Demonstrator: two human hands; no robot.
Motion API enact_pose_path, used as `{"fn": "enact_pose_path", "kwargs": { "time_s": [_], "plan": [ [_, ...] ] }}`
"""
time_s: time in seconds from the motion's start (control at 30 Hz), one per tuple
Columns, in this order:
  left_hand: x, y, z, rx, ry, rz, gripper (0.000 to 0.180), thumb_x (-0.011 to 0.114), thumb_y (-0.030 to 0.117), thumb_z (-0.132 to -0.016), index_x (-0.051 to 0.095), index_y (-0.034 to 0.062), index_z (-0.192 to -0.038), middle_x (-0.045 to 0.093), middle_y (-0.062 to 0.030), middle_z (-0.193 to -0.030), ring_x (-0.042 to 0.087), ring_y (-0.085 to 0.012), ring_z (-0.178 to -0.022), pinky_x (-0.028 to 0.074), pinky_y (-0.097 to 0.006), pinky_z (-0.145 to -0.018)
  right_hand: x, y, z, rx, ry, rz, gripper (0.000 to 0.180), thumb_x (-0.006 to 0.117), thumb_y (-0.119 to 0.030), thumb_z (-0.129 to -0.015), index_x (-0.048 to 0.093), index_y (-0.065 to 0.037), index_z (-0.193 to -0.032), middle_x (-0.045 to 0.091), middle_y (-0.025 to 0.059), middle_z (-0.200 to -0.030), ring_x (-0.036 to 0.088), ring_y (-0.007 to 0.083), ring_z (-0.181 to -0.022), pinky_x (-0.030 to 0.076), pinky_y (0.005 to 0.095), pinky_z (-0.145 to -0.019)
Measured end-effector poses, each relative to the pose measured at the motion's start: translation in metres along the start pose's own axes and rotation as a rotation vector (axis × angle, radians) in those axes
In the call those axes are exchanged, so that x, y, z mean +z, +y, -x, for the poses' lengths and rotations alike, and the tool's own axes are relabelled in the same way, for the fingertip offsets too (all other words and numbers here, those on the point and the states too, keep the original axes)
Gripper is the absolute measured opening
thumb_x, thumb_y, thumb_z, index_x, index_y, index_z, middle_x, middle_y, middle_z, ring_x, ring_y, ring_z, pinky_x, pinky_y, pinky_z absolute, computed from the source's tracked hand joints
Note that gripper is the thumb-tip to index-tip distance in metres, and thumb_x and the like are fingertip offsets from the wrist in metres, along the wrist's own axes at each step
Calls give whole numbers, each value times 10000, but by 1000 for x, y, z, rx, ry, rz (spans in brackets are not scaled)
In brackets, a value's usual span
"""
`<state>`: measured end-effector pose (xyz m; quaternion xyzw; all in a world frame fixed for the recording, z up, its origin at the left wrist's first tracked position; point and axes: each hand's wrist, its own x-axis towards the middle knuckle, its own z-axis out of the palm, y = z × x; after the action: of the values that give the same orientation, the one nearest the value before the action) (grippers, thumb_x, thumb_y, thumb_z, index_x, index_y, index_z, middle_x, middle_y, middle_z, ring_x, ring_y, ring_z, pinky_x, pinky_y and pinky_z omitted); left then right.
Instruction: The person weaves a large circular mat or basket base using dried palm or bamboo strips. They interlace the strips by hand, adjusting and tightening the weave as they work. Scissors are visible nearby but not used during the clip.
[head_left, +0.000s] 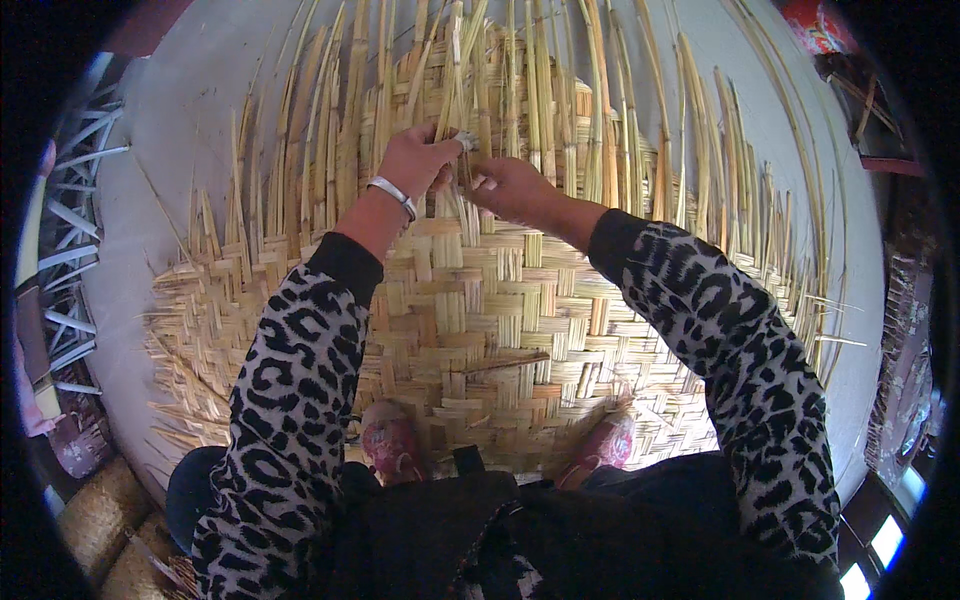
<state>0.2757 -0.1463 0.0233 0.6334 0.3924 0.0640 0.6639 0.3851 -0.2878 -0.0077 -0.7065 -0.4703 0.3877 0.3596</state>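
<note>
A large woven reed mat lies on the floor under my feet, its strips crossing in a stepped pattern. Long loose reed strips run out from its far edge. My left hand, with a silver bracelet at the wrist, is closed around some reed strips near the middle of that edge. Just to its right, my right hand pinches at the lower part of the same bunch. Something small and greyish shows at the left fingertips; I cannot tell what it is.
A broken reed piece lies on the weave. My pink shoes stand on the mat. A metal rack is at the left, woven baskets at the lower left. Grey floor surrounds the mat.
</note>
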Motion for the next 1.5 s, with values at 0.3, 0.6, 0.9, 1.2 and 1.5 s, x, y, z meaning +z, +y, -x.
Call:
{"fn": "enact_pose_path", "kwargs": {
  "time_s": [0.3, 0.6, 0.9, 1.2, 1.5],
  "plan": [
    [-6, -11, -8, -58, -112, 41, 233, 691, 225, -853, 629, 0, -860, 556, -19, -600, 512, -103, -478, 371, -269, -421, 7, 14, -6, 208, -62, -323, 223, 610, -219, -871, 622, -6, -936, 641, 80, -743, 651, 159, -644, 517, 307, -588],
    [-5, -34, 18, -34, -133, -189, 230, 693, 191, -797, 657, -11, -901, 645, -51, -701, 612, -102, -582, 492, -258, -498, 12, 25, -11, 259, -70, -342, 222, 553, -171, -898, 623, 24, -976, 660, 101, -790, 660, 141, -682, 549, 282, -597],
    [-5, -41, 32, -24, -190, -387, 212, 679, 184, -761, 631, -18, -716, 636, -91, -636, 574, -108, -510, 438, -282, -433, 11, 20, -4, 262, -51, -447, 293, 610, -194, -901, 600, 34, -1085, 660, 99, -825, 657, 132, -677, 553, 261, -588],
    [-3, -44, 35, 76, -141, -701, 345, 651, 285, -692, 618, -56, -726, 599, -243, -691, 600, -354, -622, 472, -421, -613, 7, 27, -5, 232, -114, -463, 276, 627, -243, -912, 611, 0, -1042, 645, 78, -803, 652, 140, -711, 538, 265, -629],
    [-7, -63, 25, 115, -147, -679, 345, 664, 286, -695, 608, -54, -707, 583, -225, -630, 580, -346, -591, 457, -420, -585, 7, 25, -7, 255, -100, -457, 309, 624, -218, -906, 609, 25, -1098, 669, 104, -803, 663, 149, -695, 550, 269, -602]
  ]
}}
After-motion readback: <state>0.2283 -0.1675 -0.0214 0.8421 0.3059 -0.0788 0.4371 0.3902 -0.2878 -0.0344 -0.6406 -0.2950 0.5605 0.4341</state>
